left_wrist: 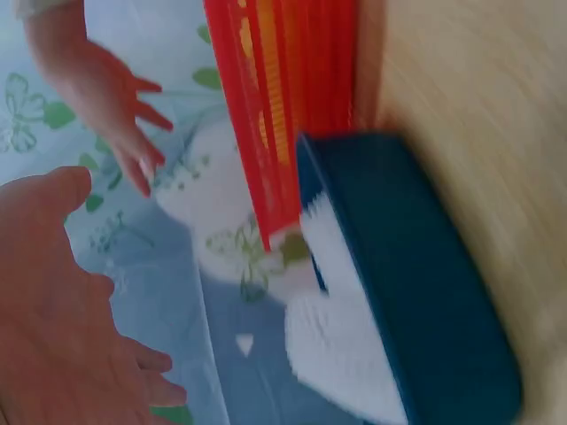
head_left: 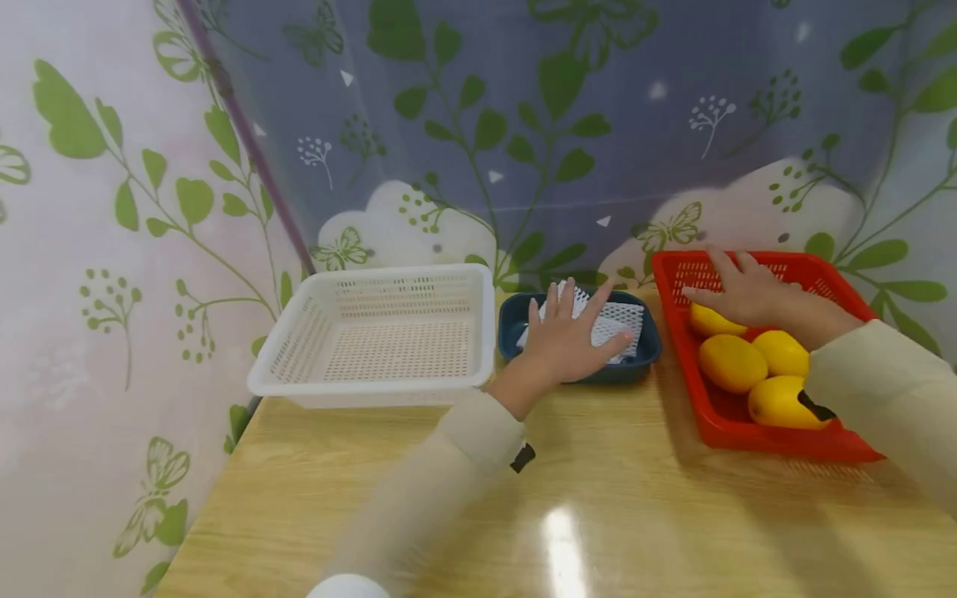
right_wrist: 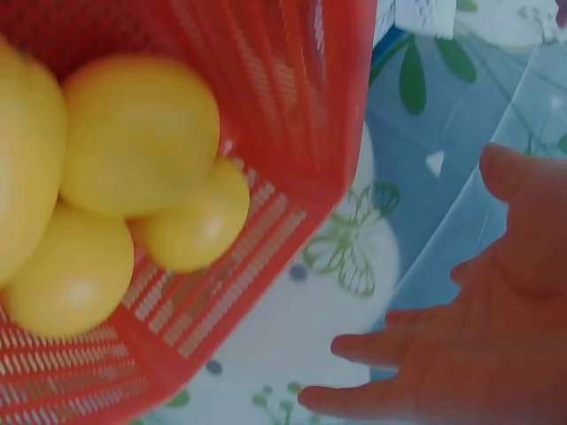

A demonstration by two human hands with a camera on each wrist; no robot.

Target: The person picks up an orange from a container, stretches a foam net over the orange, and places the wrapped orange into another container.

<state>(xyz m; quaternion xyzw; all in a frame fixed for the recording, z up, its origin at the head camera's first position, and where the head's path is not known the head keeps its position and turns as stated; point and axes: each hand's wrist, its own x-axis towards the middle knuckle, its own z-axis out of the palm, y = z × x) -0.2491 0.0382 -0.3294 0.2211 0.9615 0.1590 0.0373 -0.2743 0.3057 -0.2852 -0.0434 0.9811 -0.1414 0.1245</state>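
My left hand (head_left: pixel 561 336) is spread above a small dark blue basket (head_left: pixel 512 320), fingers straight and holding nothing. White foam net sleeves (head_left: pixel 624 320) lie in that basket, partly covered by the hand in the head view. In the left wrist view the palm (left_wrist: pixel 53 310) hangs apart from the blue basket's wall (left_wrist: pixel 416 266). Over the far part of a red plastic basket (head_left: pixel 699 415) is my right hand (head_left: pixel 755 292), its fingers extended and without anything in them. Several smooth, rounded yellow fruits (head_left: pixel 733 364) lie in the red basket, partly hidden by the right arm.
A white perforated plastic basket (head_left: pixel 404 349) stands left of the blue one with nothing in it. All three baskets are on a wooden table (head_left: pixel 598 473). Behind them hangs a leaf-patterned cloth (head_left: pixel 478 124).
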